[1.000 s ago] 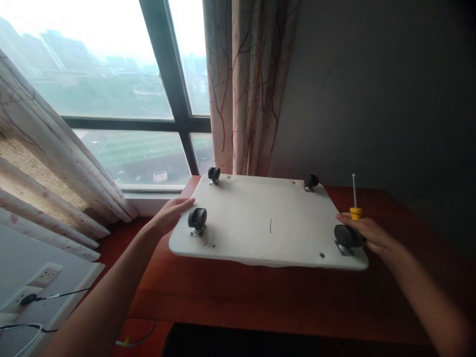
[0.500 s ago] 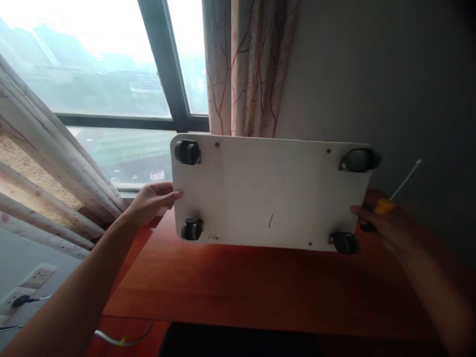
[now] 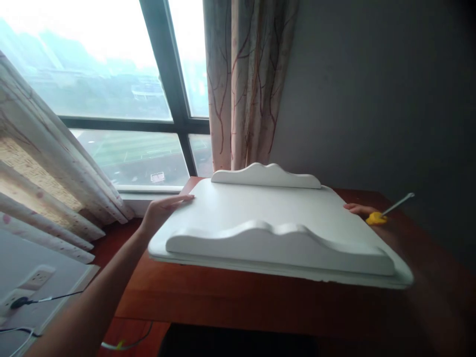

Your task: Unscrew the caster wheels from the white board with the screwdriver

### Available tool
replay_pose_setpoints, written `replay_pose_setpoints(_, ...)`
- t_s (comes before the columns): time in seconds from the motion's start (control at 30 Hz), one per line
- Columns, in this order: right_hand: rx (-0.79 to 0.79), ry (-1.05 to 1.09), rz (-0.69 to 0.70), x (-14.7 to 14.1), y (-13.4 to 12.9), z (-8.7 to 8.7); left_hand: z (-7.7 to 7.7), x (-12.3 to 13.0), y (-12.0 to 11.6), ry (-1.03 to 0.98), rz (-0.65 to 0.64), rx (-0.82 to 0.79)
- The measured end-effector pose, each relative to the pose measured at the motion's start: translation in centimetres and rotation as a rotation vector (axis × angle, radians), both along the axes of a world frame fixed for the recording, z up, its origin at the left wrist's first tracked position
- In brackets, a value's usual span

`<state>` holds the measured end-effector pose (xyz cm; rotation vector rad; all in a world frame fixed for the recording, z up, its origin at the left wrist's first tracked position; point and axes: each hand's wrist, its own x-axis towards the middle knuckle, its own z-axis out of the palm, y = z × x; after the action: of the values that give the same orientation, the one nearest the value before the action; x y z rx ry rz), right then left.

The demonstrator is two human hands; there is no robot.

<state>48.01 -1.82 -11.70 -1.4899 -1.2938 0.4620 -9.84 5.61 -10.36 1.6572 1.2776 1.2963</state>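
A white board [image 3: 253, 207] with rounded corners is held level above the desk, its smooth face up. Along its near side stands a wavy-topped white rail [image 3: 278, 253], and a similar rail [image 3: 264, 177] runs along the far side. My left hand [image 3: 161, 213] grips the left edge, fingers laid over the rim. At the right edge my right hand [image 3: 359, 210] grips the board, partly hidden by it, and also keeps hold of a screwdriver [image 3: 376, 218] with a yellow handle, its metal shaft pointing up and right. The board's castered underside is out of sight.
Beneath the board is a reddish-brown wooden desk [image 3: 223, 302]. Behind are a window [image 3: 141, 153], a patterned curtain [image 3: 249, 89] and a grey wall [image 3: 364, 99]. Wall sockets [image 3: 37, 277] with a plugged-in cable are at lower left. A dark shape [image 3: 238, 342] lies at the bottom.
The board has turned over from showing its underside with black casters to lying level, railed face up. Both hands still hold its side edges, and the screwdriver remains in my right hand.
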Motion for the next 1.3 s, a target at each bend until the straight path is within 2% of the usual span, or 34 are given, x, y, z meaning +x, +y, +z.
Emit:
replay_pose_setpoints(0.13, -0.005, 0.006, 0.012, 0.3, 0.6, -1.8, -1.9, 1.2, -0.3, -0.027, 0.046, 0.041)
replay_pose_setpoints(0.27, -0.006, -0.024, 0.048, 0.7, 0.4, -3.3, -3.0, 1.3, -1.1, 0.003, 0.036, 0.08)
replay_pose_setpoints(0.47, -0.031, -0.105, 0.09, 1.5, 0.2, -5.1, -3.8, 1.0, -1.2, 0.071, -0.024, 0.116)
replay_pose_setpoints(0.63, -0.062, -0.133, 0.109, 2.1, 0.8, -6.0, -4.3, 1.3, -1.2, 0.056, -0.073, 0.065)
replay_pose_setpoints(0.9, 0.028, -0.211, 0.118, 2.4, 0.9, -7.8, -4.5, 2.5, -1.4, 0.027, -0.013, 0.012)
replay_pose_setpoints(1.0, 0.003, -0.296, 0.152, 2.8, 1.4, -7.6, -4.4, 2.6, -1.1, 0.087, -0.013, 0.032)
replay_pose_setpoints(1.07, -0.037, -0.385, 0.174, 3.1, 1.9, -6.9, -4.1, 2.5, -0.8, 0.175, -0.032, 0.047)
replay_pose_setpoints(1.2, -0.116, -0.561, 0.14, 3.7, 2.5, -4.5, -3.3, 1.8, -0.1, 0.369, -0.022, 0.055)
replay_pose_setpoints(1.3, -0.146, -0.6, 0.09, 3.9, 2.1, -2.7, -2.7, 1.1, -0.6, 0.445, 0.03, 0.069)
